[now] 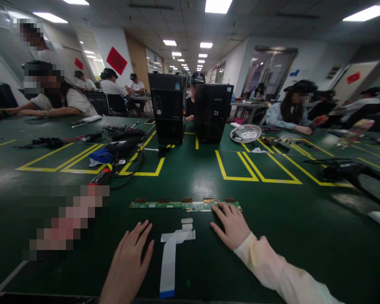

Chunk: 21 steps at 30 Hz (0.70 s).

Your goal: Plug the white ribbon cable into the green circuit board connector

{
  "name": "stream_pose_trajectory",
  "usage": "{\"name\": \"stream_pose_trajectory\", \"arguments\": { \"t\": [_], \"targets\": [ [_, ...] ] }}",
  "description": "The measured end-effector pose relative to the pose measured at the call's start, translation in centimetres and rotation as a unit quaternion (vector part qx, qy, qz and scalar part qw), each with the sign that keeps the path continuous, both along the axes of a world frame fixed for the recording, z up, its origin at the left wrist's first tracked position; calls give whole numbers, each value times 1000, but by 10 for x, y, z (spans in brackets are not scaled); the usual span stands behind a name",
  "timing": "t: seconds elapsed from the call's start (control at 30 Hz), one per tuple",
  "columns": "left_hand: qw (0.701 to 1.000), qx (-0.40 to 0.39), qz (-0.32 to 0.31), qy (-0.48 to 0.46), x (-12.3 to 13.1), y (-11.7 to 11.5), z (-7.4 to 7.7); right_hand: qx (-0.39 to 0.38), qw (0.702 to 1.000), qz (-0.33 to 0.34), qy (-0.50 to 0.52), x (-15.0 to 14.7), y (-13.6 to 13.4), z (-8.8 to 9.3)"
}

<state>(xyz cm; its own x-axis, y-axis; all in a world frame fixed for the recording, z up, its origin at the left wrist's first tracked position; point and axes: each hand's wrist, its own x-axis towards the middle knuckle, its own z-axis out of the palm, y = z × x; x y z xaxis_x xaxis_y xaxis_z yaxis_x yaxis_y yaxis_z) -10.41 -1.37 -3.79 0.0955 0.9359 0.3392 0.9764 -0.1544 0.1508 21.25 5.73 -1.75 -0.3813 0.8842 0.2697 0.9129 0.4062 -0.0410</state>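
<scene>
A long, narrow green circuit board (174,205) lies flat across the green table, with several coppery tabs along its far edge. My right hand (231,223) rests open at the board's right end, its fingertips on or just over it. Left of centre, my left hand (129,257) is spread above the table and holds nothing. Between the two hands lies a white flat ribbon cable (168,266) with a blue end towards me and a folded crosswise part at its far end. The cable touches neither hand.
Two black computer towers (169,109) (213,113) stand at the back. Tangled black cables and a blue item (101,156) lie left, near a red-black tool (99,176). A white round basket (246,133) is behind right; a black object (351,171) lies far right. People sit around.
</scene>
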Motion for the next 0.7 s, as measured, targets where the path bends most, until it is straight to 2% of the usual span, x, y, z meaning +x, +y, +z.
{"name": "stream_pose_trajectory", "arguments": {
  "t": [0.17,0.37,0.53,0.7],
  "targets": [
    [1000,6,-3,0,2,-1,2,2,999,32,11,9,6,2],
    [1000,5,2,3,3,-1,4,22,989,134,59,33,25,1],
    [1000,15,-13,-12,2,-1,4,-5,984,173,46,40,27,-5],
    [996,13,-89,-19,22,-2,16,-20,983,175,42,41,23,-12]
  ]
}}
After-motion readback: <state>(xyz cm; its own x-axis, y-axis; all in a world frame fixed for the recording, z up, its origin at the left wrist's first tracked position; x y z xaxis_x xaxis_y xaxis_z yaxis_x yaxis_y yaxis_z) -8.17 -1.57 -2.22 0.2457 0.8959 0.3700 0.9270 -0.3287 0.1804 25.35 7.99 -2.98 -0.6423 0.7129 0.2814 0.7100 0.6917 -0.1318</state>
